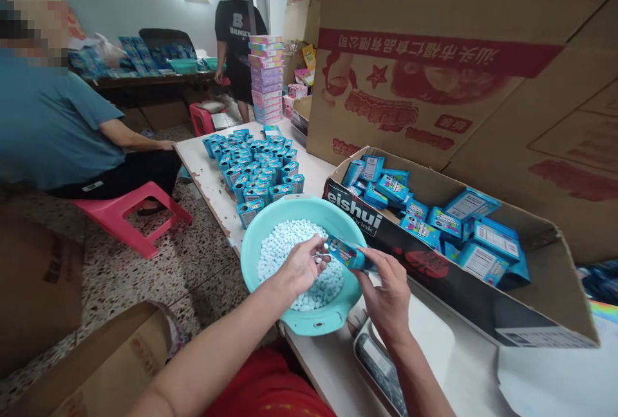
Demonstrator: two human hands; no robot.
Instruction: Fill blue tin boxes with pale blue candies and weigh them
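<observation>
My right hand point(386, 285) grips a small blue candy box point(345, 253), tilted with its end toward my other hand. Over the basin, my left hand point(302, 266) is closed with fingers curled around a few white candies point(326, 247), right beside the end of the box. Below both hands is a turquoise plastic basin point(255, 237) holding a heap of small white candies point(292, 237). Just behind the basin, many blue candy boxes point(263, 169) stand upright in rows, several with round holes in their tops.
An open carton point(483, 295) of blue boxes stands at the right, with large cardboard boxes point(410, 95) behind it. Pink and purple boxes point(266, 82) are stacked at the table's far end. One person point(77, 127) sits at left on a red stool point(140, 211); another person point(240, 37) stands behind.
</observation>
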